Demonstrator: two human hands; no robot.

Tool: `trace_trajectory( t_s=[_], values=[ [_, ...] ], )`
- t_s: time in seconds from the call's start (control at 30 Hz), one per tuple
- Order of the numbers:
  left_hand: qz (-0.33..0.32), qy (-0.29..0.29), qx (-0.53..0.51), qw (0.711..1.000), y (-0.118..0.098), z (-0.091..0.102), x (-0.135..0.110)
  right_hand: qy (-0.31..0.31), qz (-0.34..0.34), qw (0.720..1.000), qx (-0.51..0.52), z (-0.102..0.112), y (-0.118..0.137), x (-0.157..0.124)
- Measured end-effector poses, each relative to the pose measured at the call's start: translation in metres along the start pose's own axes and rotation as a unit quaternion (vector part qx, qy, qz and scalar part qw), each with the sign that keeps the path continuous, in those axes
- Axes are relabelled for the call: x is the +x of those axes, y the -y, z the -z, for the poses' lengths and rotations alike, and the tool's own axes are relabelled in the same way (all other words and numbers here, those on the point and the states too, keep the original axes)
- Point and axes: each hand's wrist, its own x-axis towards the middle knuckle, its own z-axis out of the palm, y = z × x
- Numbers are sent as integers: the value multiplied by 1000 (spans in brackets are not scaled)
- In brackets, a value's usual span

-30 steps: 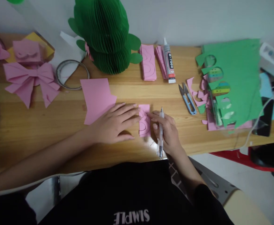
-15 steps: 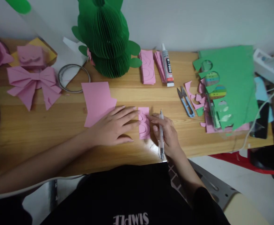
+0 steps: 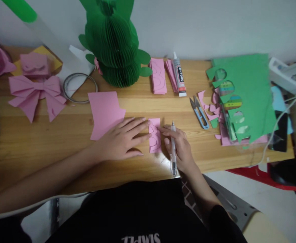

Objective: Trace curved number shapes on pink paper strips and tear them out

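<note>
A small pink paper strip [image 3: 154,143] with a curved outline drawn on it lies on the wooden table between my hands. My left hand [image 3: 124,140] rests flat with fingers spread, its fingertips at the strip's left edge. Under that hand's upper side lies a larger pink paper sheet [image 3: 104,108]. My right hand [image 3: 179,146] holds a clear pen [image 3: 173,145] between thumb and fingers, the pen's tip pointing away from me. The forefinger of this hand touches the strip's right edge.
Behind stand a green paper honeycomb figure [image 3: 117,47], a stack of pink strips [image 3: 158,77] and a glue tube [image 3: 179,76]. Blue thread snips [image 3: 200,113] lie right, near pink scraps and green sheets [image 3: 254,98]. At left are a tape roll [image 3: 93,91] and a pink paper bow [image 3: 38,87].
The whole view has shifted slightly, with the table sitting a little lower. Both hands, the pen and the strip keep nearly the same places relative to each other.
</note>
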Motion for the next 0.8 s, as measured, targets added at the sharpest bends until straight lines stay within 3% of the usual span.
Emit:
trace_trajectory(
  t_s=[0.8],
  values=[
    [0,-13,3,1000,0,-2,0,-5,0,1000,2,-1,-1,-1]
  ],
)
